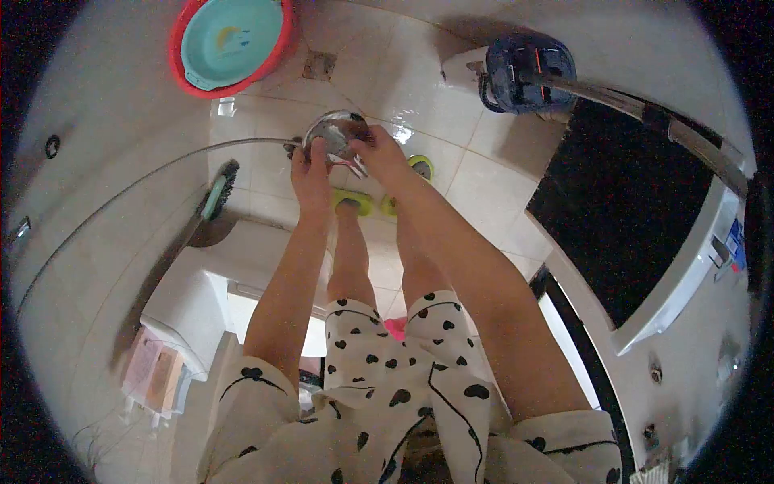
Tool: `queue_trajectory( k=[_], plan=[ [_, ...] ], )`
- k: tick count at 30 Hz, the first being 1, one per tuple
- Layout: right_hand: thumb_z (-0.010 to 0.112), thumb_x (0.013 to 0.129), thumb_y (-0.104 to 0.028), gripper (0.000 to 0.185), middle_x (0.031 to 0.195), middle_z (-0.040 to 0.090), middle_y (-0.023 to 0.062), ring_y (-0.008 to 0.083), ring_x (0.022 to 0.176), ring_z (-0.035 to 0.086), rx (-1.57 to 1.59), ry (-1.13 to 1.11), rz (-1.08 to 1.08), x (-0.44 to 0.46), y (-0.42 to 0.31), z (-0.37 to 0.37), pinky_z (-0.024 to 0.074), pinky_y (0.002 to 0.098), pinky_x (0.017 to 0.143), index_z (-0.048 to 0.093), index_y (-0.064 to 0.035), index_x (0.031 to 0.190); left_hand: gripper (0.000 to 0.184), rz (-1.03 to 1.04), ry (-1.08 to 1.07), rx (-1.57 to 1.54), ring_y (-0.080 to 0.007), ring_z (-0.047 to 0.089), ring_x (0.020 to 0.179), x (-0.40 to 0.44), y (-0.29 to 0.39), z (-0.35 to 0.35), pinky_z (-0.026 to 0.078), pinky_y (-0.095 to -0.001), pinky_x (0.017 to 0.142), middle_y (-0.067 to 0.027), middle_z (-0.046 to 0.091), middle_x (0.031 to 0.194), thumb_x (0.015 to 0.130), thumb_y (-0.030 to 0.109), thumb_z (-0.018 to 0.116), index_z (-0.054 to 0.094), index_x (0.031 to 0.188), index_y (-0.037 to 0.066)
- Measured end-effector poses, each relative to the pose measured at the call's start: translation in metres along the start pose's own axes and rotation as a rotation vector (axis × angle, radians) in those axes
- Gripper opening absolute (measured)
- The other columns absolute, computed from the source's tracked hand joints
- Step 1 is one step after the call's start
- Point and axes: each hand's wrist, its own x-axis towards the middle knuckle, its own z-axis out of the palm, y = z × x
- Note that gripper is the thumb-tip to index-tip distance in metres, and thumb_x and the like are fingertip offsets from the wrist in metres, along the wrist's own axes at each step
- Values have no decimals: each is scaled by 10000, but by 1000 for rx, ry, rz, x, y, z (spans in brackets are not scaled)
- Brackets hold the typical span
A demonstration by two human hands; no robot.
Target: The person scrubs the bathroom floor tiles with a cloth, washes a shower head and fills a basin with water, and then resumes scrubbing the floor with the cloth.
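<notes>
Out in front of my body, both hands are close together on a shiny, round metal shower head (332,129). A thin grey hose (173,165) runs to it from the left wall. My left hand (310,165) grips its near left side, beside the hose end, with the thumb on the shiny surface. On the right edge, my right hand (377,152) is closed with fingers bent against it. A small pale and reddish strip (351,167) shows just below, between the hands; I cannot make out what it is. My fingers cover part of the shower head.
A light blue basin (230,40) sits in a red basin on the tiled floor, near a drain (320,65). Left are a brush (218,194) and white toilet (189,290). Right are a dark-lidded bin (528,73) and a dark panel (621,202). Green slippers (355,202) are below.
</notes>
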Motion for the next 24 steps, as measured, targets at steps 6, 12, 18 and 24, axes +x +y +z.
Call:
queue_trajectory(
  k=[6,12,18,24],
  plan=[
    [566,848,-232,371,1001,592,134,179,872,574,1,-31,32,6,29,-5,468,279,749,490,17,1112,265,30,-7,155,-93,473,725,-5,-7,1,396,-229,607,-23,534,812,852,286,590,532,893,31],
    [565,851,-251,367,959,601,125,208,869,576,-179,-42,-27,4,9,25,458,301,765,496,16,1093,282,-72,117,-17,-93,491,729,-7,15,-19,416,-237,623,-29,545,832,850,302,593,527,914,35],
    [566,851,-291,398,962,599,125,209,894,560,-220,-155,-24,10,-42,83,438,313,789,497,18,1092,299,-44,289,-137,-106,524,793,4,34,-70,451,-245,668,-24,549,886,854,329,582,524,945,49],
    [510,850,-437,466,923,594,115,199,816,558,134,-323,21,16,-79,139,441,351,734,557,-3,1015,376,-28,281,-123,-108,529,837,26,65,-134,457,-254,712,-28,554,958,853,348,575,529,1047,30]
  ],
)
